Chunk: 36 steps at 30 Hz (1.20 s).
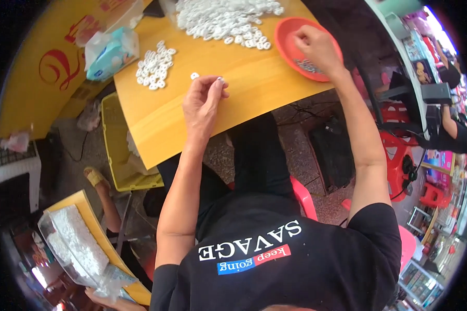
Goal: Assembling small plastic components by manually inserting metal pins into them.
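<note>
My left hand (pixel 201 103) is closed in a pinch above the wooden table, with a small white piece (pixel 220 79) just showing at the thumb and fingertip. Beyond it a single white oval plastic piece (pixel 194 76) lies on the tabletop. Over the red plastic bowl (pixel 284 39) is my right hand (pixel 316 47), its fingers bent together; whatever they hold, if anything, is hidden. Small silvery metal parts (pixel 307 66) lie in the bottom of the bowl, below that hand.
A large heap of white oval pieces (pixel 218 18) covers the table's far side, with a smaller pile (pixel 154 67) at left. Beside that pile is a tissue pack (pixel 111 54). A yellow crate (pixel 111 140) stands below the table (pixel 155 140). Another person's hand (pixel 106 299) is near a bagged load (pixel 78 241).
</note>
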Each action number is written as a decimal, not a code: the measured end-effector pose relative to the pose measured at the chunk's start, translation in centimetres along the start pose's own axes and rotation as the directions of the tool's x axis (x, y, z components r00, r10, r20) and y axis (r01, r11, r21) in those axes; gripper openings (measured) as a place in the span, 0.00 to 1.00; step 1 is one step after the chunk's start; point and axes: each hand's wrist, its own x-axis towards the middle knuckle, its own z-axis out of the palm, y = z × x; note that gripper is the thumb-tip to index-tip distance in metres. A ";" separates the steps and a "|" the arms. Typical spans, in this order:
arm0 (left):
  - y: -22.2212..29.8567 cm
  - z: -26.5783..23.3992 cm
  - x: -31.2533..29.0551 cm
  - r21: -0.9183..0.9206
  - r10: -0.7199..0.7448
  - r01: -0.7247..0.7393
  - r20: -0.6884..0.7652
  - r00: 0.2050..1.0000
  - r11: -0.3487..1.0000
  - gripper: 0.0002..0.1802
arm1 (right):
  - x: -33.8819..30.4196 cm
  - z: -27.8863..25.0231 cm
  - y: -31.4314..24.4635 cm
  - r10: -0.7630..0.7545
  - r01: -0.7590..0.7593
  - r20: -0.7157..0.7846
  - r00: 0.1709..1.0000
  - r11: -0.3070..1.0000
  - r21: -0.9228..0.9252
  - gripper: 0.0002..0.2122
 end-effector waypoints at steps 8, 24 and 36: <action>-0.1 -1.6 0.7 -0.325 -0.030 0.039 0.033 0.999 0.945 0.08 | -1.8 3.1 -10.3 0.164 -0.259 0.201 0.966 0.621 0.740 0.11; 0.1 -1.4 0.4 -0.311 -0.025 0.045 0.067 0.997 0.949 0.07 | -3.1 8.5 -15.6 0.210 -0.389 0.336 0.918 0.316 0.865 0.10; 0.0 -1.4 0.3 -0.286 -0.034 0.047 0.051 0.998 0.957 0.07 | -3.1 8.2 -16.1 0.196 -0.355 0.296 0.935 0.507 0.786 0.08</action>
